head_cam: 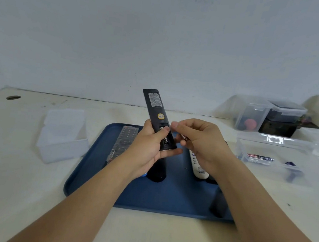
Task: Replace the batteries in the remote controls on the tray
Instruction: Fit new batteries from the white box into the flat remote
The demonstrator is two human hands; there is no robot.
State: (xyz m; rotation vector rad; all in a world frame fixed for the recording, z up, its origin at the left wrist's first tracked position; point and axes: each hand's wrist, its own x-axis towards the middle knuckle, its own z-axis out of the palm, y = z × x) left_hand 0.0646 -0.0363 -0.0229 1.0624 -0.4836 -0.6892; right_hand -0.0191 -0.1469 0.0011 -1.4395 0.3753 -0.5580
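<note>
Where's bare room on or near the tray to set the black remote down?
Free: the tray's near-left floor, between the plastic-wrapped remote and the front rim; also the table in front of the tray. Crowded: tray's right side, with the white remote under the right hand, and the battery bin beyond it.

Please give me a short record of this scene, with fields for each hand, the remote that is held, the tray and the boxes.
left hand: grips the black remote, thumb at the battery bay
right hand: pinches a small battery beside the bay
black remote: back side up, cover off, raised above the tray
tray: blue; a wrapped remote and a white remote lie on it
clear box, right: holds batteries
clear box, left: contents cannot be seen
</note>
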